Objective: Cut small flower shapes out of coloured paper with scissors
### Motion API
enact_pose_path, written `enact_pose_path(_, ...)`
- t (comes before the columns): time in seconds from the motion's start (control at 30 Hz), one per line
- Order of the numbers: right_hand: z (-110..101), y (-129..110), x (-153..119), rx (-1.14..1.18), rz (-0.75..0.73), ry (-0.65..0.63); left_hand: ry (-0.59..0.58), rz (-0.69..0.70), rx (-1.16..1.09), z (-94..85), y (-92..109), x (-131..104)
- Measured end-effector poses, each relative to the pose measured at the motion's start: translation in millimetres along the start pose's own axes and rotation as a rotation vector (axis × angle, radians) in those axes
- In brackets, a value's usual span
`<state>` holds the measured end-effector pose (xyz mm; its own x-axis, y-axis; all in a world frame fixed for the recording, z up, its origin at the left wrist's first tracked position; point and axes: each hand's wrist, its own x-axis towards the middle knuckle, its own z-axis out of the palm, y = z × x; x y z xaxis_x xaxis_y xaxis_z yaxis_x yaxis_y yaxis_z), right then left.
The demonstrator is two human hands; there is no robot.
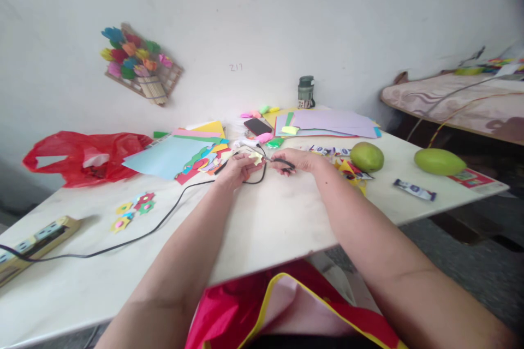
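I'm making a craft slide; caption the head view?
Left hand holding pale paper, right hand holding scissors, over white table.

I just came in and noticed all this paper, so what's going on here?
A person is working with paper at a white table. The left hand holds a small pale yellow paper piece, and the right hand holds black-handled scissors close to it. Whether the blades are mid-cut is too small to tell. Paper scraps lie left of the hands, and several flower-shaped cutouts lie farther left.
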<state>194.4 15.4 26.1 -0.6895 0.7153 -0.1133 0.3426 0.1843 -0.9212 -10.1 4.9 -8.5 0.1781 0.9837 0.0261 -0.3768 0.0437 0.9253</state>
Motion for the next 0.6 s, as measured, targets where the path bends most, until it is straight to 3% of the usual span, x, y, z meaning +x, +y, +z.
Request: enact_pose_path(0.6,-0.3,0.6,0.6,0.023,0.002,0.006,0.027,-0.063,-0.018,3.5,1.9,-1.9)
